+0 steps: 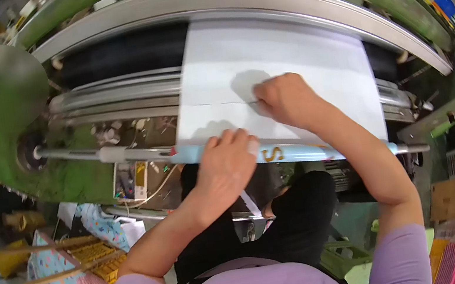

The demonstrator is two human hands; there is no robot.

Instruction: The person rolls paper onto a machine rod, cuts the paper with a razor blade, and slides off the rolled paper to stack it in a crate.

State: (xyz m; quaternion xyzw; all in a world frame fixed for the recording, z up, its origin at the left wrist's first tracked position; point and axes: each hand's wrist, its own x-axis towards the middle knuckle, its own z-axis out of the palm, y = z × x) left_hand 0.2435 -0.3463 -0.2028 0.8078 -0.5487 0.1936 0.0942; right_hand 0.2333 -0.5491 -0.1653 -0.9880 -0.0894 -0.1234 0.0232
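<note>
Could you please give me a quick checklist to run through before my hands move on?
1. Left hand on the light blue roll: ok, it lies over it.
2. Right hand at the thin dark line on the white sheet: ok, curled beside it.
3. Line visible across the full sheet: not ok, it shows only left of the right hand.
4. Tool in the right hand: cannot tell, the fingers hide it.
5. Metal shaft firmly seated: cannot tell.
</note>
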